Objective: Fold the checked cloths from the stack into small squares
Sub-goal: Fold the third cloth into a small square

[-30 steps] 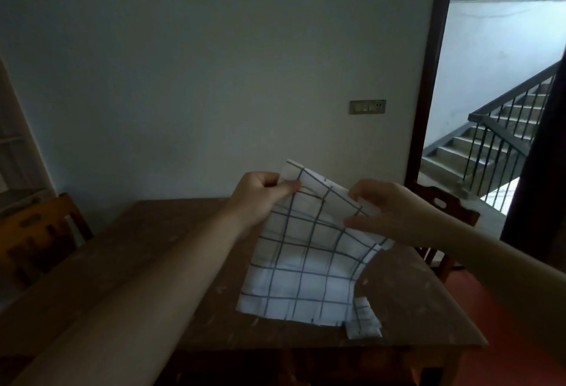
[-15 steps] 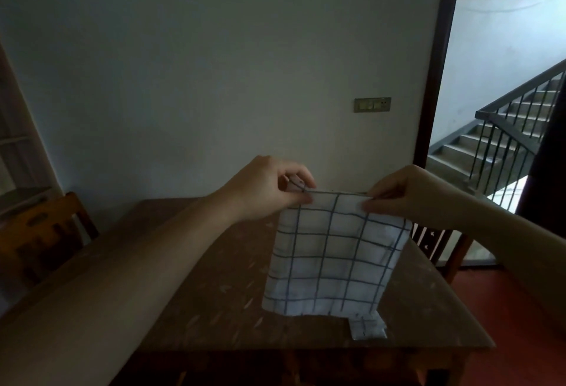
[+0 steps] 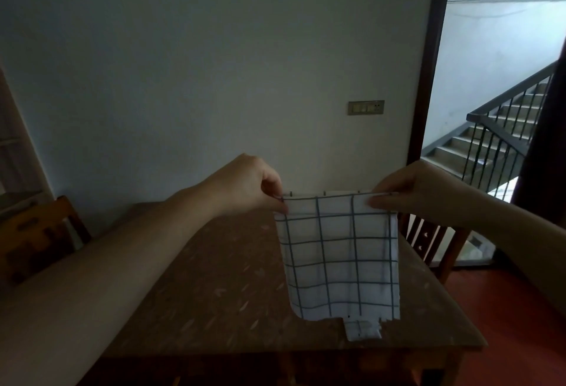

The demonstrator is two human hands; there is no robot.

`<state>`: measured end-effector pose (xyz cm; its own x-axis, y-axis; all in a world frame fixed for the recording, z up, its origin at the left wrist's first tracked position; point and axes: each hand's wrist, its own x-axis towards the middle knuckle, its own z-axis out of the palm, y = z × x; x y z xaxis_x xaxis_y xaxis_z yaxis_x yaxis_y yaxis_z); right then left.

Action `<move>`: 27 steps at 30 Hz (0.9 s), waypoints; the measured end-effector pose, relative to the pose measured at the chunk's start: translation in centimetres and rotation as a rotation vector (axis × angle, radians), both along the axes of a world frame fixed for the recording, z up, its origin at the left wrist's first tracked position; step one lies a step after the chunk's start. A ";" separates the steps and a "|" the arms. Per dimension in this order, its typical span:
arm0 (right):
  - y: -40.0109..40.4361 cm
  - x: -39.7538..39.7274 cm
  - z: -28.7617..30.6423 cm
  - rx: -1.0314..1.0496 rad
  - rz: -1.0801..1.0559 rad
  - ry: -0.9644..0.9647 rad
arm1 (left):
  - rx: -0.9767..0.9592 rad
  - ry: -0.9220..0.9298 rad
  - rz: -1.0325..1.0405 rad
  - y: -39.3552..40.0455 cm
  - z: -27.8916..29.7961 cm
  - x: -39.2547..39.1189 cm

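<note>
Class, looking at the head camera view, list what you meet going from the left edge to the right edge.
Wooden chair → left hand → checked cloth → right hand → stair railing.

You see a wooden chair (image 3: 33,232) at the left edge, a switch plate (image 3: 365,107) on the wall, and a staircase (image 3: 496,137) through the right doorway.
</note>
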<state>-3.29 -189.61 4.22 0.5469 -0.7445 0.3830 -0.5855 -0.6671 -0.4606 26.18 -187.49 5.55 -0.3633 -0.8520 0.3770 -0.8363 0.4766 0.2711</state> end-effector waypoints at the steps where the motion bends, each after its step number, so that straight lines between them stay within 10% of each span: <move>1: 0.0 -0.2 0.0 0.015 0.002 -0.023 | 0.006 0.021 0.010 0.0 0.0 0.2; 16: 0.2 0.6 0.7 0.214 -0.054 -0.656 | 0.104 0.242 -0.037 0.0 0.2 0.7; 27: 0.2 0.5 0.2 0.134 -0.141 -0.653 | -0.013 0.410 0.009 -0.8 -1.2 0.2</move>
<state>-2.77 -189.38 4.39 0.1297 -0.8554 0.5015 -0.2367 -0.5178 -0.8221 26.34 -188.28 4.31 -0.1732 -0.8489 0.4994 -0.6640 0.4752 0.5773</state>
